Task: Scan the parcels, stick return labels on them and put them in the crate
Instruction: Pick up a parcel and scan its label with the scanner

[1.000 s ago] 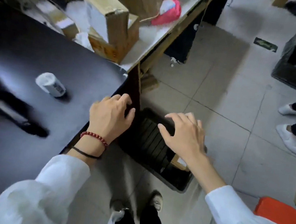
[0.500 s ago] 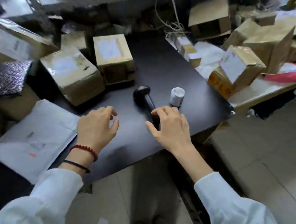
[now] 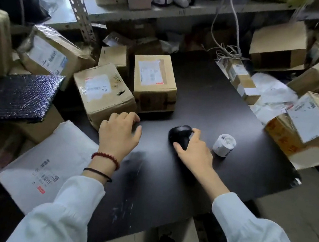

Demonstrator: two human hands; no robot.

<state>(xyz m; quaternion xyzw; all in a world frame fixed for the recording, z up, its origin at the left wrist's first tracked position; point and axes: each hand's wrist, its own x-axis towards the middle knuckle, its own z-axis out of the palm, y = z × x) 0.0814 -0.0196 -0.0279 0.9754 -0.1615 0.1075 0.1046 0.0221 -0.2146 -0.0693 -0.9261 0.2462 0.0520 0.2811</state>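
Several taped parcels (image 3: 153,81) crowd the black surface (image 3: 208,99) at its far-left side; the crate is out of view. The left hand (image 3: 119,134) hovers by the nearest box (image 3: 106,101), its grip loose and empty. The right hand (image 3: 193,151) has its grip wrapped round the scanner (image 3: 180,134), with the label roll (image 3: 224,145) just beside. A hasty lift could knock that roll over. The print on the shipping labels (image 3: 96,89) is too blurred to read.

Light was dim and cool, a pale sheen lay on the black table (image 3: 207,106), and the wide-angle edges curved and smeared with motion blur.
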